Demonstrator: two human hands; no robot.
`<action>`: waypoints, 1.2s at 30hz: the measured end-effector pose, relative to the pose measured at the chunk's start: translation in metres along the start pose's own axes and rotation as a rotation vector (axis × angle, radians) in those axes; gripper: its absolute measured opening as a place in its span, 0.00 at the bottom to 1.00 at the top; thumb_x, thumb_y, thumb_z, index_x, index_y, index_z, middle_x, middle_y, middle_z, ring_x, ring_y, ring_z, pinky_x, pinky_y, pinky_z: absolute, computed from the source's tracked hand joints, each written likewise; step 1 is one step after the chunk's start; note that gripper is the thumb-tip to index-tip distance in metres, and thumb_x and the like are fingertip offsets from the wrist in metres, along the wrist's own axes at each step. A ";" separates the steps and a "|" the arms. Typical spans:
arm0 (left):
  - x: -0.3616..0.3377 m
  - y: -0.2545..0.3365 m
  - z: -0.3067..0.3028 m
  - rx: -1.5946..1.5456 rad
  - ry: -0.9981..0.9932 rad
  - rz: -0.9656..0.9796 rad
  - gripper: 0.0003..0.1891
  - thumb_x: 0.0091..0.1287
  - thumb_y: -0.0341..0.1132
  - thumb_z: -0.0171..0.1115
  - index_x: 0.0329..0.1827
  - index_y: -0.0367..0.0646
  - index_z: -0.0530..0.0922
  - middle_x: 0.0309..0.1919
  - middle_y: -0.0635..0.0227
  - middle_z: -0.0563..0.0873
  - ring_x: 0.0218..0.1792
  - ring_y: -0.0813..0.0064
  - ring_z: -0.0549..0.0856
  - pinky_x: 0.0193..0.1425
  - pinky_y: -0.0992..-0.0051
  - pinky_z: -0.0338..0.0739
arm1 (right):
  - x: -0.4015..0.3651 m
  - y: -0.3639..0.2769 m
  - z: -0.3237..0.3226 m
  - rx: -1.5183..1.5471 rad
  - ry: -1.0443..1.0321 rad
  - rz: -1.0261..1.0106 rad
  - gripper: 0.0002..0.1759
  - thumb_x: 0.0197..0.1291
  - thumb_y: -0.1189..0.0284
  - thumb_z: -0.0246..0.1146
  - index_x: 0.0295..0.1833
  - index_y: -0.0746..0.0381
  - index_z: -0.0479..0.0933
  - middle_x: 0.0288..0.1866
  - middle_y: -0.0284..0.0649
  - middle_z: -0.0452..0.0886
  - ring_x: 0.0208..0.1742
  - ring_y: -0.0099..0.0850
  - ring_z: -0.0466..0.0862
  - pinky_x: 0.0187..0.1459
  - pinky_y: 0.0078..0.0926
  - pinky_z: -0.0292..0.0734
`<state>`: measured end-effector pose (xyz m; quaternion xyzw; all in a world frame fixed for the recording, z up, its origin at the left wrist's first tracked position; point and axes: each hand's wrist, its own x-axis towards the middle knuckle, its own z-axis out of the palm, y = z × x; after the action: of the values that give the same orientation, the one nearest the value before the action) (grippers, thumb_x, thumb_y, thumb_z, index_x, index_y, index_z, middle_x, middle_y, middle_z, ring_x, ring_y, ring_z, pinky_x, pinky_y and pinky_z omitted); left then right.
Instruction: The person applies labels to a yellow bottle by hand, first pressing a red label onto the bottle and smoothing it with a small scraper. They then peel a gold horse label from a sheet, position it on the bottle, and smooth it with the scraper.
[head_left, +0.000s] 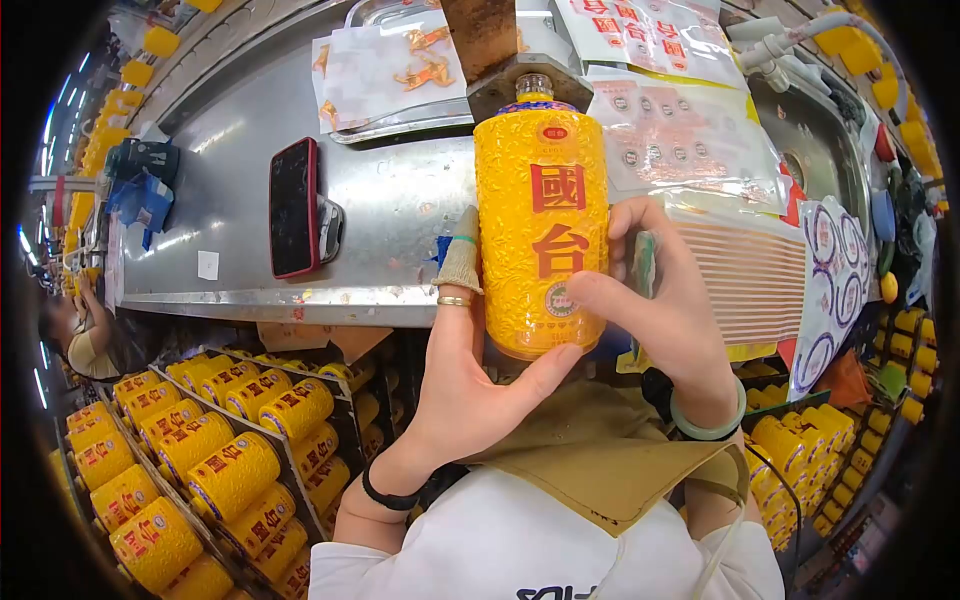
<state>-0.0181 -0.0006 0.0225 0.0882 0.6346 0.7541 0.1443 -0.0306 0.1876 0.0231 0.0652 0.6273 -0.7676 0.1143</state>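
Note:
A yellow embossed bottle [530, 260] with red characters lies between my two hands, its neck set against a metal holder [530, 75]. My left hand [475, 370] is wrapped round the bottle's left side and base, with a cloth finger cover and a ring on one finger. On the right side, my right hand [665, 300] grips the bottle, its thumb on the small round sticker [562, 298] near the base. A green-edged item [645, 262] shows by the fingers of my right hand.
A phone [294, 208] lies on the metal table [220, 240]. Behind is a tray [400, 125] with orange-gold pieces. Sticker sheets [690, 140] and striped strips [740, 270] lie to the right. Racks of yellow bottles [235, 475] stand below. Another person [92, 335] is at far left.

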 end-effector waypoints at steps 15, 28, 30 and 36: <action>-0.002 -0.003 0.001 -0.052 0.016 -0.024 0.46 0.69 0.22 0.68 0.83 0.32 0.47 0.75 0.53 0.67 0.76 0.63 0.71 0.79 0.62 0.68 | 0.000 0.003 0.000 -0.028 0.021 -0.028 0.21 0.63 0.72 0.76 0.50 0.61 0.68 0.43 0.29 0.75 0.44 0.17 0.73 0.45 0.18 0.73; -0.001 -0.005 0.003 -0.029 0.020 0.009 0.45 0.69 0.22 0.68 0.83 0.32 0.48 0.74 0.53 0.68 0.74 0.63 0.73 0.77 0.62 0.69 | -0.001 -0.012 -0.002 -0.056 -0.008 -0.110 0.20 0.66 0.76 0.71 0.57 0.63 0.70 0.46 0.32 0.74 0.47 0.17 0.72 0.51 0.18 0.71; -0.001 -0.004 0.005 -0.024 0.028 0.012 0.45 0.69 0.22 0.68 0.83 0.32 0.48 0.74 0.53 0.68 0.74 0.63 0.73 0.77 0.62 0.70 | -0.005 -0.029 -0.007 -0.049 0.017 -0.044 0.20 0.68 0.78 0.69 0.60 0.64 0.69 0.48 0.32 0.73 0.50 0.18 0.72 0.54 0.18 0.70; -0.003 -0.005 0.008 -0.022 0.056 0.022 0.45 0.69 0.22 0.67 0.84 0.32 0.47 0.73 0.53 0.69 0.73 0.64 0.73 0.76 0.64 0.71 | -0.011 -0.042 -0.003 -0.529 0.059 -0.467 0.21 0.64 0.90 0.60 0.61 0.65 0.76 0.51 0.39 0.82 0.49 0.26 0.82 0.53 0.27 0.78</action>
<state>-0.0124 0.0068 0.0187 0.0725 0.6292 0.7646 0.1190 -0.0309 0.1995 0.0654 -0.0897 0.8055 -0.5816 -0.0698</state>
